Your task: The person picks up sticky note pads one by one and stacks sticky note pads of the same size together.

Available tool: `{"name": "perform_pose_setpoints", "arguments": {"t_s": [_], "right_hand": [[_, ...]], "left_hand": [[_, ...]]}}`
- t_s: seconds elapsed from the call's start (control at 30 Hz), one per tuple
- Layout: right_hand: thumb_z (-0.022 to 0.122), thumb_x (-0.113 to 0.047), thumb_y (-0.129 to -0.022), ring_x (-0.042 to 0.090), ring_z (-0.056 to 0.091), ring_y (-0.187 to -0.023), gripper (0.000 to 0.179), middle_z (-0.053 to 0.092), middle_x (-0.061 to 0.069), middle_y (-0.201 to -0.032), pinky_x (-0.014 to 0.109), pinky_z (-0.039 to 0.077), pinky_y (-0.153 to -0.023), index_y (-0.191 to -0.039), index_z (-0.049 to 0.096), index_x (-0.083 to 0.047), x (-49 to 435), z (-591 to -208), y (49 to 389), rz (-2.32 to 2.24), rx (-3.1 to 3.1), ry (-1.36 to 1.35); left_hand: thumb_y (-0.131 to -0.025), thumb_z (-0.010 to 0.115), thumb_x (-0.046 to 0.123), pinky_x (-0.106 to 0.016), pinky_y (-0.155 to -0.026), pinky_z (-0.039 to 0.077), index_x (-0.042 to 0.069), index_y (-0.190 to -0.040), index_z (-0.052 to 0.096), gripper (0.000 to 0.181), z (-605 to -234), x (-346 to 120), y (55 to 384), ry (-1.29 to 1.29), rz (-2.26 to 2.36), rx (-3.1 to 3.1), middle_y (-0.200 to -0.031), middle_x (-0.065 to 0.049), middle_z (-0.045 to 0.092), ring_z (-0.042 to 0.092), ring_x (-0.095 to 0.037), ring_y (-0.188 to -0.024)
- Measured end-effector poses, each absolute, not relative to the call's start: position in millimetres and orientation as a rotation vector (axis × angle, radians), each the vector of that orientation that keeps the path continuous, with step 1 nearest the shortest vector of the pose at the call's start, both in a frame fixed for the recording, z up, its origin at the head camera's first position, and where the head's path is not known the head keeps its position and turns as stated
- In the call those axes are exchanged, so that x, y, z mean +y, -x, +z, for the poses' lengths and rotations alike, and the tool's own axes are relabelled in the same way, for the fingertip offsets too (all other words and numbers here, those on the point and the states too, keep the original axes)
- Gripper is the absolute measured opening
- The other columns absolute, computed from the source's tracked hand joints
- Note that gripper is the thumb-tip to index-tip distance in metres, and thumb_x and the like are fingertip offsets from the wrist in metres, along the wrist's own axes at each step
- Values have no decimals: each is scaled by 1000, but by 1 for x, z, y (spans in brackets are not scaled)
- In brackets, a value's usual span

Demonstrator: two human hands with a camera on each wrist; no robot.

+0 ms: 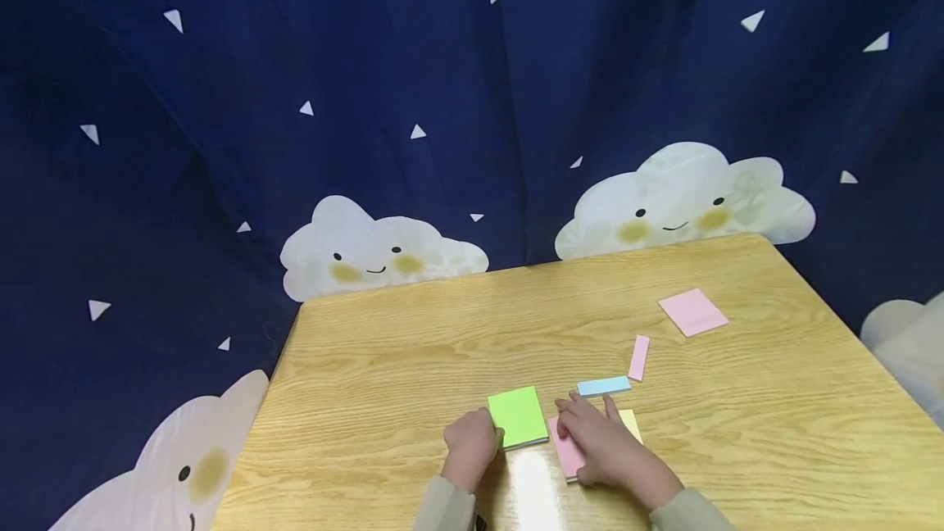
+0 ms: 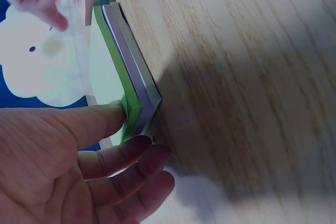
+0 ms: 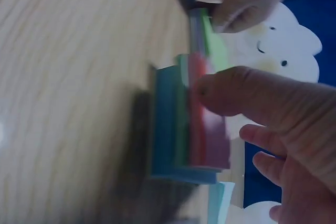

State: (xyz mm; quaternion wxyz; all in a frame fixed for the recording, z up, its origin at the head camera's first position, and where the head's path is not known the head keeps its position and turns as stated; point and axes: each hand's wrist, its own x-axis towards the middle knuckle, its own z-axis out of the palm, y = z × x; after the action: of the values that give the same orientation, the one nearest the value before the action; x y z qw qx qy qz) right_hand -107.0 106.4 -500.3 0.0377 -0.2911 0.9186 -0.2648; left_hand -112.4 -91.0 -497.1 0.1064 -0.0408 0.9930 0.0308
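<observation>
A stack of sticky-note pads point(image 1: 519, 416) with bright green on top lies on the table. My left hand point(image 1: 472, 439) pinches its left near corner; in the left wrist view the thumb point(image 2: 102, 121) presses the green top and fingers curl below, by lilac and pale layers. To the right is a second stack with a pink pad point(image 1: 566, 453) on top. Over it my right hand point(image 1: 601, 442) has spread, loosely bent fingers; its thumb point(image 3: 226, 90) touches the stack's edge. Blue and green layers point(image 3: 169, 121) show beneath. A yellow note point(image 1: 630, 424) is partly hidden by that hand.
Beyond the right hand lie a light-blue strip pad point(image 1: 604, 386), a narrow pink strip point(image 1: 638, 358) and a square pink note point(image 1: 693, 312). The wooden table point(image 1: 398, 351) meets a dark blue curtain point(image 1: 442, 64) with clouds along its back edge.
</observation>
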Motion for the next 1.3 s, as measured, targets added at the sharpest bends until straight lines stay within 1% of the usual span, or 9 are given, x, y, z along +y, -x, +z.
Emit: {"name": "perform_pose_setpoints", "arguments": {"t_s": [0.07, 0.13, 0.23, 0.43, 0.63, 0.87, 1.0, 1.1, 1.3], "right_hand": [[73, -2, -38, 43, 37, -118, 50, 49, 18, -121, 70, 13, -86, -75, 43, -16, 107, -503, 105, -714, 2826, 971], [72, -1, -37, 41, 39, -116, 51, 48, 17, -121, 69, 14, -87, -73, 41, -17, 107, -508, 104, -639, 2845, 1000], [71, -1, -38, 40, 41, -114, 51, 48, 16, -120, 68, 14, -89, -75, 41, -16, 109, -514, 103, -594, 2864, 1016], [66, 0, -41, 33, 43, -112, 48, 48, 12, -115, 66, 14, -91, -79, 43, -16, 113, -518, 102, -665, 2879, 1028], [69, -3, -40, 30, 45, -108, 50, 49, 10, -112, 66, 18, -90, -83, 45, -15, 116, -520, 103, -681, 2896, 1055], [72, -5, -44, 25, 46, -107, 52, 47, 6, -113, 62, 21, -91, -87, 45, -15, 118, -524, 105, -707, 2830, 1122], [70, -3, -44, 26, 46, -108, 52, 47, 7, -114, 61, 21, -91, -88, 45, -15, 118, -524, 107, -720, 2795, 1117], [69, -2, -42, 27, 45, -106, 53, 46, 6, -111, 61, 23, -90, -88, 46, -16, 118, -525, 107, -739, 2796, 1117], [70, -5, -41, 26, 45, -100, 53, 44, 3, -104, 60, 28, -86, -88, 46, -15, 119, -524, 108, -743, 2830, 1156]], "left_hand": [[-82, 62, 34, -28, -47, 36, 8, -64, 50, 34, -497, -91, 113, 117, 91, 2921, -51, 0, 43, 38, -12, -47], [-82, 62, 34, -29, -48, 38, 8, -65, 51, 33, -497, -91, 113, 118, 92, 2923, -52, 0, 44, 39, -12, -48], [-82, 62, 34, -31, -49, 39, 7, -67, 53, 32, -497, -91, 114, 125, 91, 2927, -54, -1, 45, 41, -12, -49], [-82, 62, 35, -33, -52, 41, 7, -72, 55, 30, -499, -91, 114, 118, 95, 2925, -56, -2, 46, 43, -13, -51], [-81, 63, 34, -33, -50, 40, 8, -66, 52, 32, -500, -91, 114, 117, 99, 2940, -54, -2, 46, 43, -13, -49], [-82, 62, 34, -32, -52, 40, 7, -70, 54, 31, -499, -92, 114, 102, 100, 2926, -56, -1, 45, 43, -13, -51], [-83, 61, 34, -31, -49, 39, 9, -66, 50, 32, -500, -92, 113, 90, 99, 2934, -53, -1, 44, 40, -13, -49], [-82, 62, 33, -30, -48, 38, 9, -61, 48, 34, -500, -92, 113, 91, 97, 2946, -52, 0, 42, 38, -12, -47], [-81, 63, 31, -31, -46, 37, 10, -58, 45, 36, -500, -92, 113, 91, 97, 2958, -50, 0, 41, 36, -12, -46]]}}
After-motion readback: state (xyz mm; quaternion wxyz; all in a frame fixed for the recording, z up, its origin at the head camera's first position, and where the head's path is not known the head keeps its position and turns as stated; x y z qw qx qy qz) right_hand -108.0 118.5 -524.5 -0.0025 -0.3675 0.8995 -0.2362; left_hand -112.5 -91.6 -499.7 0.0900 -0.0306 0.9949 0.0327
